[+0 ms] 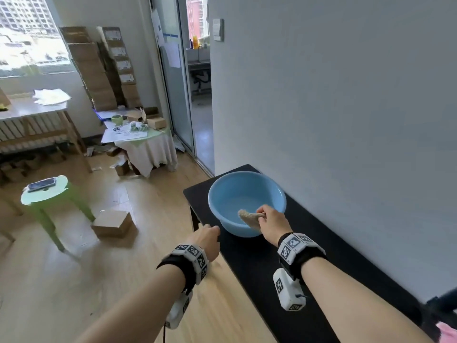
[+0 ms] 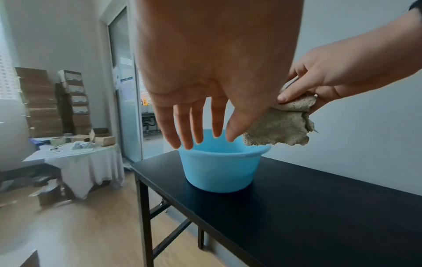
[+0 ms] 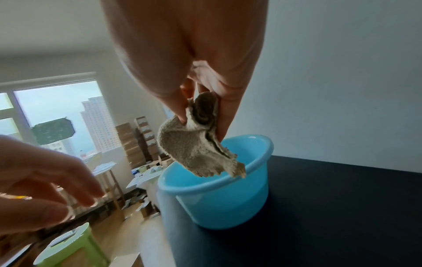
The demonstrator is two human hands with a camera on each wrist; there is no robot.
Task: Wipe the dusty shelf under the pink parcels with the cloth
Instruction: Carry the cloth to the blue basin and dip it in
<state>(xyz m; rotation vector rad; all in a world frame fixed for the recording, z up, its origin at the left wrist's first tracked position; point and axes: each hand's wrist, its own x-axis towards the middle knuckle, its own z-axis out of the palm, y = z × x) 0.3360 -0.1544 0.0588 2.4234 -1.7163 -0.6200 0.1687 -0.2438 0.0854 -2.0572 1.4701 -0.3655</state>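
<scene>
A beige-grey terry cloth [image 1: 249, 217] hangs bunched over the blue plastic basin [image 1: 223, 191], which stands on a black table [image 1: 254, 263] against the wall. My right hand [image 1: 268, 219] pinches the cloth [image 3: 198, 150] between thumb and fingers, above the basin's near rim [image 3: 205, 189]. My left hand [image 1: 207, 235] hovers just left of the basin [image 2: 219, 171], fingers [image 2: 196, 130] straight and spread, holding nothing. In the left wrist view the cloth [image 2: 280, 126] dangles beside those fingers. A pink patch [image 1: 448, 332] shows at the bottom right corner. No shelf is in view.
A green stool [image 1: 44, 194] with a phone on it stands to the left on the wooden floor, a cardboard box [image 1: 113, 222] beside it. Farther back are a cloth-covered table [image 1: 148, 144], stacked cartons [image 1: 99, 70], a wooden desk and an open doorway [image 1: 200, 95].
</scene>
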